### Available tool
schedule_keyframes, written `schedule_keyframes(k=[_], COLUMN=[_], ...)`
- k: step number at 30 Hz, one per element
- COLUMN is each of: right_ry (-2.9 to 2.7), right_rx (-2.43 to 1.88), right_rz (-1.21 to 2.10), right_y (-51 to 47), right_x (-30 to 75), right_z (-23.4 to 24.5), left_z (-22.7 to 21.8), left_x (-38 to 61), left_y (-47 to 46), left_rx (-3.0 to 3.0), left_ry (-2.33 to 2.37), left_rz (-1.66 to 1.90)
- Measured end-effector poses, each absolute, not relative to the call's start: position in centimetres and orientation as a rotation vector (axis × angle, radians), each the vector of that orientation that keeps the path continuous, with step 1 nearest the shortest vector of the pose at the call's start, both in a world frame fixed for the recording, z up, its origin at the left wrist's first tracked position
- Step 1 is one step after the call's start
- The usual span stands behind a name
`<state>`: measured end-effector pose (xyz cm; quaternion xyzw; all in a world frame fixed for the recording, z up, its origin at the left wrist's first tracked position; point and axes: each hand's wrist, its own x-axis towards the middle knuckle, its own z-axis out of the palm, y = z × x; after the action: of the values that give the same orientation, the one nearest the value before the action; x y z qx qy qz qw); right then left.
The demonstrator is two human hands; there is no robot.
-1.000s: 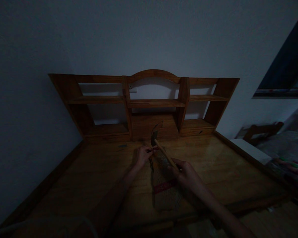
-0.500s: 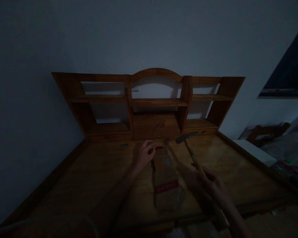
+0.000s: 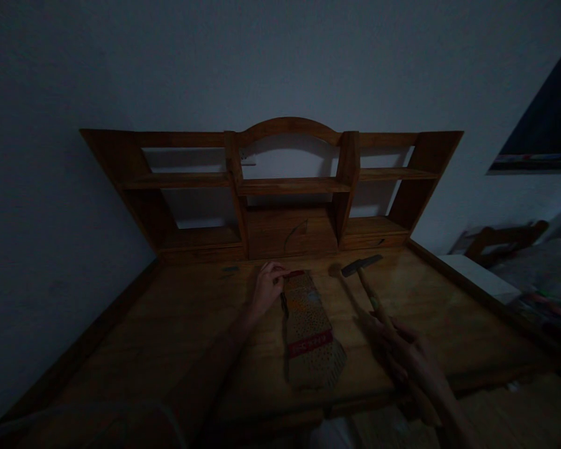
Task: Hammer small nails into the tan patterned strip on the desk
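The room is dim. My right hand (image 3: 409,357) is closed round the wooden handle of a hammer (image 3: 368,282), whose dark head hovers just above the wooden desk (image 3: 177,324) to the right of centre. My left hand (image 3: 266,285) pinches the far end of a long patterned cloth strip (image 3: 311,330) with a red band that lies flat on the desk. Whether a small thing sits between those fingers is too dark to tell.
A wooden shelf unit (image 3: 280,187) with several open compartments stands along the desk's back edge against a pale wall. A chair back (image 3: 505,240) and cluttered things lie off to the right. A small dark object (image 3: 230,269) rests at the back left of the desk.
The hammer has swung from over the cloth's far end out to the right and dropped low near the desk. My left hand has stayed at the cloth's far end.
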<state>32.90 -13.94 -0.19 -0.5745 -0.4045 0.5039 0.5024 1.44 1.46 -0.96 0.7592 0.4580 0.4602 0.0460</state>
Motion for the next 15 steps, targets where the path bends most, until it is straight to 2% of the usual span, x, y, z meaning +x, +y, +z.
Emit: schedule_keyframes(k=[10, 15], right_ry=[-0.987, -1.009], right_rx=[-1.444, -1.446], right_rz=[1.166, 1.139], right_y=[-13.9, -13.7], right_x=[32.9, 32.7], right_z=[-0.1, -0.1], left_z=[-1.6, 1.0], left_x=[1.4, 2.1], left_y=[1.6, 0.3], left_rx=[2.290, 2.321], left_ry=[1.457, 1.451], left_rz=[1.363, 1.482])
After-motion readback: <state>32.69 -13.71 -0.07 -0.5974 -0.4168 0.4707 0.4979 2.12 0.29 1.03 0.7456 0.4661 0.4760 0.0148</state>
